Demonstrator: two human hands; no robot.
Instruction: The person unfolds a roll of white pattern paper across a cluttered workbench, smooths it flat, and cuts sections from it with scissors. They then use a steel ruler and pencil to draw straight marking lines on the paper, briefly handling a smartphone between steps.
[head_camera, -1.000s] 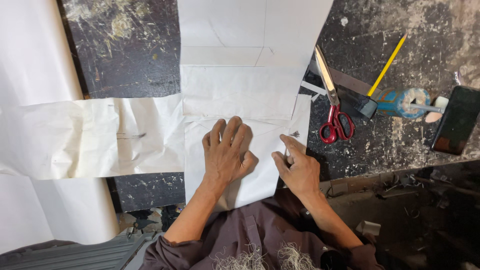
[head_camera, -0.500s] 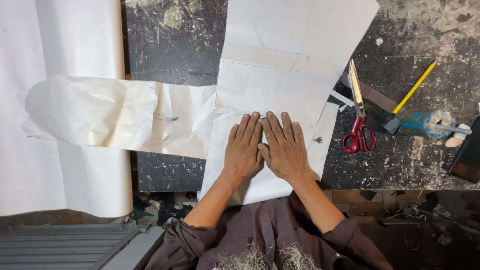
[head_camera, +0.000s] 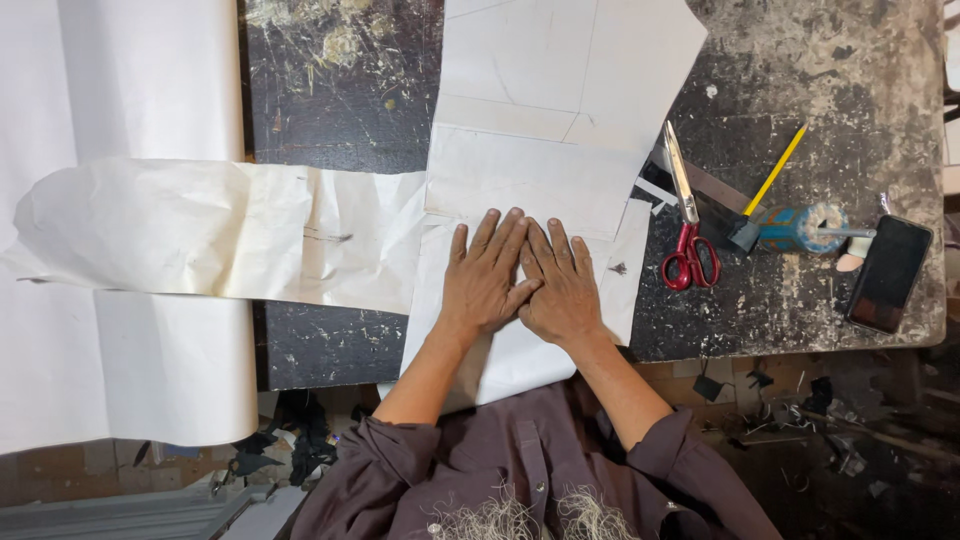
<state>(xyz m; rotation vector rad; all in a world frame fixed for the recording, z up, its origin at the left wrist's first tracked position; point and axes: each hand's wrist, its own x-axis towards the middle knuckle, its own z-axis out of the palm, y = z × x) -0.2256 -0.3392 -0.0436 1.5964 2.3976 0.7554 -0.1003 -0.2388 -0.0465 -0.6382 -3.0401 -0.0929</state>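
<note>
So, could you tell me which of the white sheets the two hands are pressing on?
The folded sheet at the table's near edge; both hands lie flat on it. The crumpled strip to its left and the wide sheet go untouched.

Right hand (head_camera: 562, 290): a second ago it sits apart at the paper's right edge, fingers bent; now it lies flat, thumb side touching the left hand.
Left hand (head_camera: 484, 280): loosely curled a second ago, now spread flat, fingers toward the top of the frame.
White paper piece (head_camera: 520, 350): pressed under both palms at centre frame, not one.
</note>
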